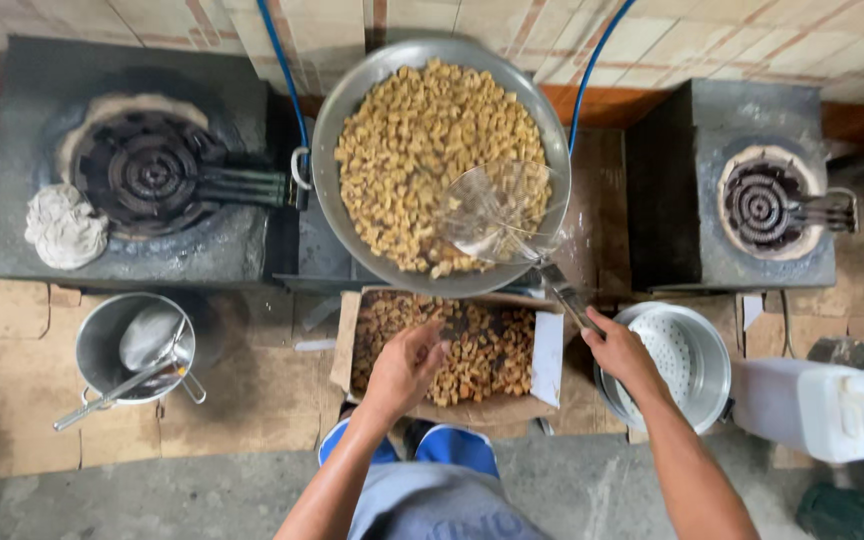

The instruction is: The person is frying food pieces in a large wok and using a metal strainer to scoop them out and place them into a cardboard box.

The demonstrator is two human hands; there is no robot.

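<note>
Right hand (620,350) gripped handle of wire skimmer (497,212), basket resting on fried pieces (422,150) in big wok (352,100). Left hand (407,365) over cardboard box (548,360) of darker pieces – fingers curled down, grasp hidden, cannot tell. Step looked like scooping – next move needs skimmer slid under pieces, lifted level.

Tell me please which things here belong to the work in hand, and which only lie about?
In use:
- left hand over the cardboard box of fried pieces
- right hand holding the wire skimmer
- big pan of golden pieces

Lying about:
- left burner with a cloth
- right burner
- steel pot with ladle
- white strainer bowl
- white jug
</note>
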